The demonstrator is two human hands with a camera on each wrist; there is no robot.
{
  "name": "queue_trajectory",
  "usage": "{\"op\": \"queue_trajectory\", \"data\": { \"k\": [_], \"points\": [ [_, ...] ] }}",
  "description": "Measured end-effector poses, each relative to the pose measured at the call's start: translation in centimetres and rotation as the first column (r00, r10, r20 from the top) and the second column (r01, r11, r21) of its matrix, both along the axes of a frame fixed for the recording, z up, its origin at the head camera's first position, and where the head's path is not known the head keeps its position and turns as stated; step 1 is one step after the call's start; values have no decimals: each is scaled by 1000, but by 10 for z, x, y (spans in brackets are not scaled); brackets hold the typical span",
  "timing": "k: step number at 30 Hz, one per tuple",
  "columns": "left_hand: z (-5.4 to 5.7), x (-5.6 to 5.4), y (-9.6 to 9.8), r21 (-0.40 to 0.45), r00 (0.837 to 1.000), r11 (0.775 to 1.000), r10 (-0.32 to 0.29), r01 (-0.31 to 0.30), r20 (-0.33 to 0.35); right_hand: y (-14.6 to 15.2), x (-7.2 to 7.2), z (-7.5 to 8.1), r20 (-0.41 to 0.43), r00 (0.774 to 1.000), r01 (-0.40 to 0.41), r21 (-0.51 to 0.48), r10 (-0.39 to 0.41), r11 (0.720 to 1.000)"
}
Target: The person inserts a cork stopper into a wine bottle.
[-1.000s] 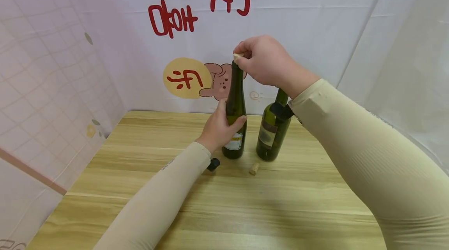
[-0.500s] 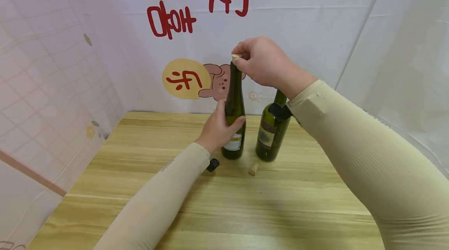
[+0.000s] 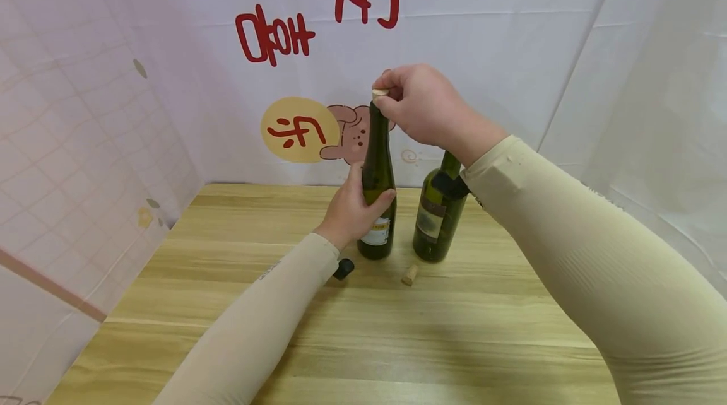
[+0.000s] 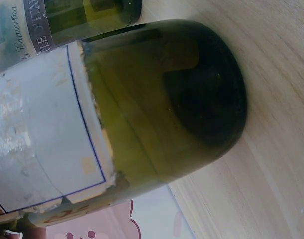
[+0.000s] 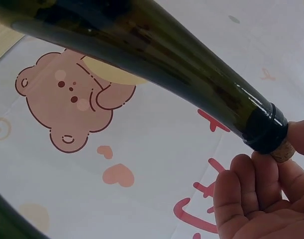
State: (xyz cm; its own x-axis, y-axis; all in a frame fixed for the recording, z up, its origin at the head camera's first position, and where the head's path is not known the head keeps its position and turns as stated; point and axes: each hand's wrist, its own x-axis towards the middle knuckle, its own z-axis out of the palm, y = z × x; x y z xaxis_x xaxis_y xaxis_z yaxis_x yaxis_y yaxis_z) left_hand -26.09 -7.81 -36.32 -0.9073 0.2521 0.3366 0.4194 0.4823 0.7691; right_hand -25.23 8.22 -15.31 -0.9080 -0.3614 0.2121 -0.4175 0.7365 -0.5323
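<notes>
A tall green wine bottle (image 3: pixel 377 165) stands upright on the wooden table, its torn white label (image 4: pixel 47 134) large in the left wrist view. My left hand (image 3: pixel 354 208) grips the bottle around its body, thumb across the front. At the top, my right hand (image 3: pixel 423 102) pinches a cork (image 3: pixel 379 94) between thumb and fingers. In the right wrist view the cork (image 5: pixel 283 151) sits at the bottle's mouth, part of it showing above the dark rim (image 5: pixel 267 128).
A second green bottle (image 3: pixel 434 222) with a dark label stands just right, partly behind the right forearm. Another cork (image 3: pixel 410 275) lies on the table (image 3: pixel 363 342) in front. A small black object (image 3: pixel 343 269) lies by the left sleeve. A printed cloth (image 3: pixel 483 52) hangs behind.
The view has shifted slightly. Both hands keep their hold on the bottle and the cork; no other clear change shows.
</notes>
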Motion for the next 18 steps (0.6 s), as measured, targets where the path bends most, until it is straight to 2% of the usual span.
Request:
{"op": "queue_trajectory", "data": {
  "k": [11, 15, 18],
  "points": [
    [-2, 1, 0, -2, 1000, 1000, -2, 2, -9, 7, 6, -5, -10, 1000, -29, 5, 29, 1000],
    [-3, 0, -1, -6, 1000, 1000, -8, 7, -25, 14, 14, -5, -91, 996, -11, 6, 11, 1000],
    [-3, 0, 0, -6, 1000, 1000, -8, 8, -28, 23, 20, -4, -172, 985, 11, -14, -13, 1000]
  ]
}}
